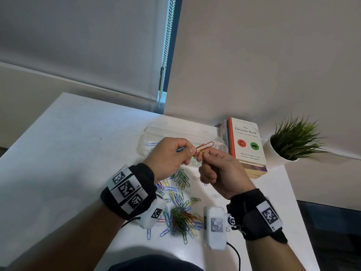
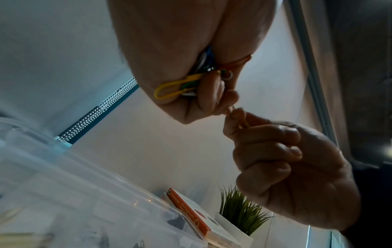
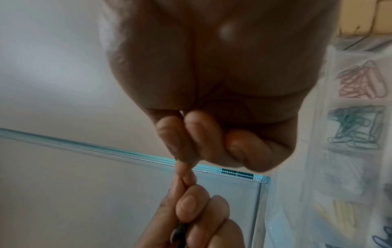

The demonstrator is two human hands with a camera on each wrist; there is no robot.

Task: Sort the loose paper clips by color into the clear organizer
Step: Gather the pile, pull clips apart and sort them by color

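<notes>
Both hands are raised above a mixed pile of coloured paper clips (image 1: 180,216) on the white table. My left hand (image 1: 192,150) pinches two linked red clips (image 1: 205,146) at its fingertips. It also grips a bundle of clips (image 2: 169,89) in its palm: yellow, green, white and blue. My right hand (image 1: 201,155) meets it fingertip to fingertip and pinches a yellow clip (image 2: 244,124). The clear organizer (image 1: 175,130) stands just behind the hands. Its compartments hold red clips (image 3: 362,82) and green clips (image 3: 356,127), with white, yellow and blue ones below.
A stack of books (image 1: 247,141) lies right of the organizer. A potted plant (image 1: 293,141) stands at the far right by the wall. A blind chain (image 1: 166,55) hangs behind the table. Loose clips also lie scattered around the pile.
</notes>
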